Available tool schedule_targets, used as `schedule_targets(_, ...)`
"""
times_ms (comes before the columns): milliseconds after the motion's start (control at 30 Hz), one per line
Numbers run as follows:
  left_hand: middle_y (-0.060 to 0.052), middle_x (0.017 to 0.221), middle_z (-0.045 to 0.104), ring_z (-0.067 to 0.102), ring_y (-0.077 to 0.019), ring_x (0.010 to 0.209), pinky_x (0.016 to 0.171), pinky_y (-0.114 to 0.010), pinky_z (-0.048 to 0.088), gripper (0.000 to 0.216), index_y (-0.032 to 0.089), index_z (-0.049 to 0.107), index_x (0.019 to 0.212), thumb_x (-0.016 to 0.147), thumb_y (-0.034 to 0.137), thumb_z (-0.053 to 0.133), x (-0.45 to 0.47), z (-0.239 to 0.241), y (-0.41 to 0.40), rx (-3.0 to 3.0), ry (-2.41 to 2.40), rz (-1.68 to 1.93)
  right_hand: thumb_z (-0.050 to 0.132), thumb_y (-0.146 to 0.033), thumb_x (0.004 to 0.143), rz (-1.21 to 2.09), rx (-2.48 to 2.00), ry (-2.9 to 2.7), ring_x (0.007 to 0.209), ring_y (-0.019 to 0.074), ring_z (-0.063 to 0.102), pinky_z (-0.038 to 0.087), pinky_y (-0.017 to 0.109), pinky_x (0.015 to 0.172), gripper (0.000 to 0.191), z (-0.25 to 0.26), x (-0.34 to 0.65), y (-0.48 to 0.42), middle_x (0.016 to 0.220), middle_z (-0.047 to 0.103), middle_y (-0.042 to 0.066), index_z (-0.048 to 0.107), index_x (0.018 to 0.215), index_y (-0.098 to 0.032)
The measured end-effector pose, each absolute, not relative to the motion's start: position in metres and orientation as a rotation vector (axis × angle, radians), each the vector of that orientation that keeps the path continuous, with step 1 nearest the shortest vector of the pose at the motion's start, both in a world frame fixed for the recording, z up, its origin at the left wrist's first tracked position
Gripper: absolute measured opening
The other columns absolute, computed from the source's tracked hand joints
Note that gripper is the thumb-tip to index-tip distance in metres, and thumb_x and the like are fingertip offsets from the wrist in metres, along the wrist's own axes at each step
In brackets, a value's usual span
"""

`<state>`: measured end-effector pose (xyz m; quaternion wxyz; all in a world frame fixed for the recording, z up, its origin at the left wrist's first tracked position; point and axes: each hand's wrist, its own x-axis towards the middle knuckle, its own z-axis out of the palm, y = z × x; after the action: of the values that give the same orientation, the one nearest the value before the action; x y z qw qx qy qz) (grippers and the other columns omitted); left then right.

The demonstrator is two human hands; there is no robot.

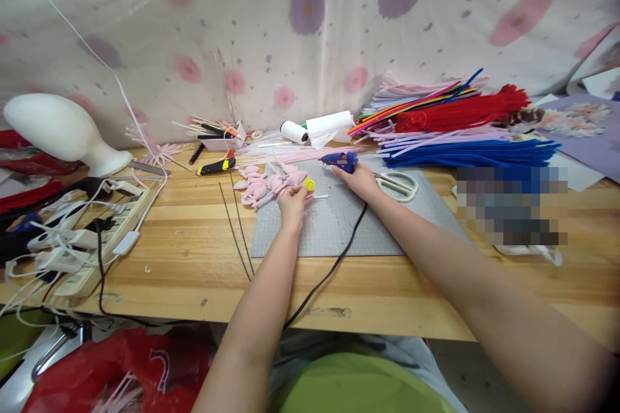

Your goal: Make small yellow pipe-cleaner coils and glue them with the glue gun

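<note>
My left hand (292, 199) is closed in a pinch on a small yellow piece (309, 183) over the grey cutting mat (339, 226). Just left of it lie several pink pipe-cleaner petals (264, 186). My right hand (359, 181) is wrapped round the grip of a blue hot glue gun (339, 159), whose black cord (334, 264) trails back over the mat toward me. The gun's nozzle points left, a short way above the yellow piece.
White-handled scissors (400, 184) lie right of my right hand. Stacks of red, blue and mixed pipe cleaners (465, 129) fill the back right. A power strip (92, 239) with cables, a white foam head (58, 132), tape rolls (314, 126) and a yellow-black tool (216, 166) sit left and behind.
</note>
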<state>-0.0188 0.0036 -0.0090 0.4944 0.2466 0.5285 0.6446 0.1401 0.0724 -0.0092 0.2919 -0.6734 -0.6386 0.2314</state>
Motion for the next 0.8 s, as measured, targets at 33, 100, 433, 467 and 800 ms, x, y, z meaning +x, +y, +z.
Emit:
schedule_targets(33, -0.004, 0.066, 0.063, 0.064, -0.0144, 0.064, 0.065, -0.029, 0.05, 0.014, 0.011, 0.057, 0.064, 0.058, 0.019, 0.066, -0.019, -0.009, 0.004, 0.596, 1.282, 1.56, 0.048, -0.062, 0.071, 0.598, -1.821, -1.713, 0.091, 0.0273, 0.061, 0.045, 0.035, 0.076, 0.057, -0.009, 0.138, 0.073, 0.095, 0.066, 0.014, 0.063, 0.099, -0.015)
schedule_targets(100, -0.004, 0.067, 0.063, 0.064, -0.015, 0.065, 0.067, -0.031, 0.05, 0.013, 0.011, 0.057, 0.064, 0.059, 0.019, 0.066, -0.019, -0.008, 0.003, 0.59, 1.285, 1.555, 0.047, -0.063, 0.071, 0.565, -1.848, -1.745, 0.092, 0.0274, 0.06, 0.044, 0.035, 0.076, 0.058, -0.01, 0.136, 0.074, 0.098, 0.066, 0.014, 0.062, 0.101, -0.015)
schedule_targets(433, -0.003, 0.064, 0.063, 0.063, -0.0148, 0.062, 0.068, -0.031, 0.05, 0.015, 0.012, 0.057, 0.062, 0.057, 0.02, 0.069, -0.018, -0.008, 0.002, 0.614, 1.271, 1.523, 0.057, -0.047, 0.069, 0.057, -1.565, -1.762, 0.082, 0.0224, 0.052, 0.039, 0.032, 0.069, 0.035, -0.012, 0.15, 0.046, 0.086, 0.06, 0.01, 0.055, 0.086, -0.017)
schedule_targets(467, -0.003, 0.063, 0.064, 0.063, -0.015, 0.063, 0.068, -0.031, 0.05, 0.016, 0.012, 0.057, 0.062, 0.056, 0.021, 0.069, -0.017, -0.009, 0.002, 0.626, 1.274, 1.518, 0.055, -0.044, 0.071, -0.009, -1.548, -1.731, 0.08, 0.0213, 0.051, 0.037, 0.031, 0.068, 0.028, -0.011, 0.15, 0.037, 0.082, 0.059, 0.009, 0.054, 0.081, -0.017)
schedule_targets(800, -0.001, 0.056, 0.06, 0.061, -0.0148, 0.059, 0.066, -0.032, 0.048, 0.009, 0.014, 0.059, 0.056, 0.057, 0.017, 0.066, -0.016, -0.017, 0.004, 0.752, 1.312, 1.492, 0.047, -0.032, 0.08, 0.411, -1.175, -2.007, 0.066, 0.0121, 0.051, 0.037, 0.025, 0.062, 0.019, 0.009, 0.111, 0.025, 0.085, 0.061, 0.003, 0.06, 0.091, -0.021)
